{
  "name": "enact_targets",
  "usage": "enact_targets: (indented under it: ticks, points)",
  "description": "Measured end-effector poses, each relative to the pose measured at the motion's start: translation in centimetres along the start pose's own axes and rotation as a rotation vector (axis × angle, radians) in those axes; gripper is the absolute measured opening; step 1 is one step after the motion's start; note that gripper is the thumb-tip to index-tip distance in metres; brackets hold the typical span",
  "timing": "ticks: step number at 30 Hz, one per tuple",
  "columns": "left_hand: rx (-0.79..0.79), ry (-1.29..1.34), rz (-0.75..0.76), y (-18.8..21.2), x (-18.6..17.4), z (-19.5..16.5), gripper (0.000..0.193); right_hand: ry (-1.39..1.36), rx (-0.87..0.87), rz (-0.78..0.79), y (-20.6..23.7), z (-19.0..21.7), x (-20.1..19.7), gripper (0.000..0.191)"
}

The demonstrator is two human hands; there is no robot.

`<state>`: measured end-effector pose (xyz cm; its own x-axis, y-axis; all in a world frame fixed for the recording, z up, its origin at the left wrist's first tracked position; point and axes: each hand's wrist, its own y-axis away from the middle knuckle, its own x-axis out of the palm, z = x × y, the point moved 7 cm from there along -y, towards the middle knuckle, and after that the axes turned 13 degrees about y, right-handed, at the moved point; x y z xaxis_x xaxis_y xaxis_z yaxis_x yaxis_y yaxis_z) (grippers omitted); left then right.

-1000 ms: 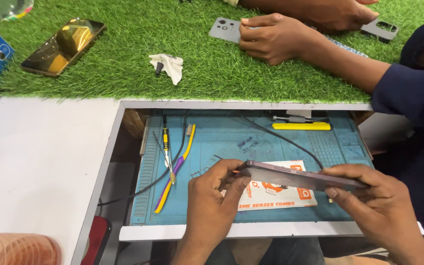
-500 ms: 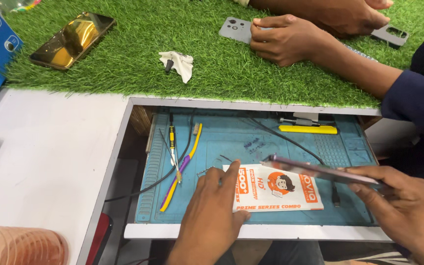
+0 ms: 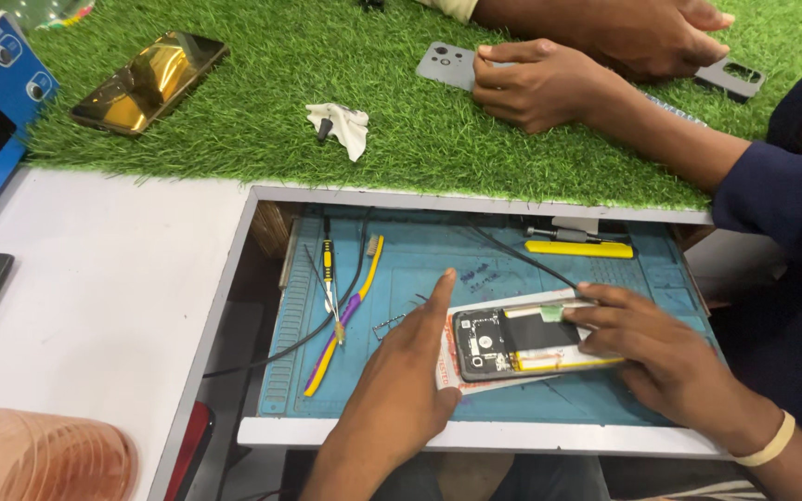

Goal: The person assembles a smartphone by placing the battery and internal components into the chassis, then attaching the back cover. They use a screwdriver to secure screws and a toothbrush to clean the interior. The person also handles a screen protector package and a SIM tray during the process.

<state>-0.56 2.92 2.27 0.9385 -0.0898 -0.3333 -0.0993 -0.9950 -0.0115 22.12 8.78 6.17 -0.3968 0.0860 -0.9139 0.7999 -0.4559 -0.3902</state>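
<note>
An opened phone [image 3: 522,341] with its insides showing lies flat on a white printed card [image 3: 475,382] on the blue work mat [image 3: 420,250]. My left hand [image 3: 410,371] rests flat on the mat with its fingers against the phone's left end. At the phone's right side, my right hand [image 3: 666,357] lies over the phone, fingertips pressing its top edge. A pale band circles my right wrist.
Tweezers [image 3: 330,283], a yellow-purple pry stick [image 3: 345,320] and a black cable [image 3: 280,353] lie left on the mat; a yellow tool [image 3: 579,249] sits at the back. On the green turf: a gold phone [image 3: 148,82], a white cloth [image 3: 341,125], and another person's hands [image 3: 549,79] on a grey phone back [image 3: 447,65].
The phone was held up on edge between both hands; it now lies flat, insides up, on the card. My left hand let go and rests beside it.
</note>
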Motion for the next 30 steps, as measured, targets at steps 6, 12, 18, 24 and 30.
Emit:
enact_targets:
  ticks: [6, 12, 18, 24, 30]
  points:
    - [-0.061, -0.037, 0.046, -0.7, 0.3, -0.5, 0.129, -0.134, 0.076, 0.242, 0.5, -1.7, 1.7, 0.044]
    - [-0.061, -0.029, 0.104, -1.6, -0.7, -0.8, 0.134, -0.229, 0.279, 0.387, 0.6, -4.0, 3.1, 0.041]
    - [-0.109, -0.017, 0.2, -1.9, -0.7, -0.1, 0.129, -0.145, -0.023, 0.241, -1.0, -1.6, 1.5, 0.059]
    - [-0.074, 0.042, 0.21, -1.8, -0.9, 0.1, 0.128, -0.13, 0.019, 0.335, -1.0, -0.5, 2.2, 0.065]
    - [-0.076, 0.078, 0.227, -1.6, -0.8, -0.1, 0.126, -0.148, 0.06, 0.332, -0.7, -0.6, 3.2, 0.062]
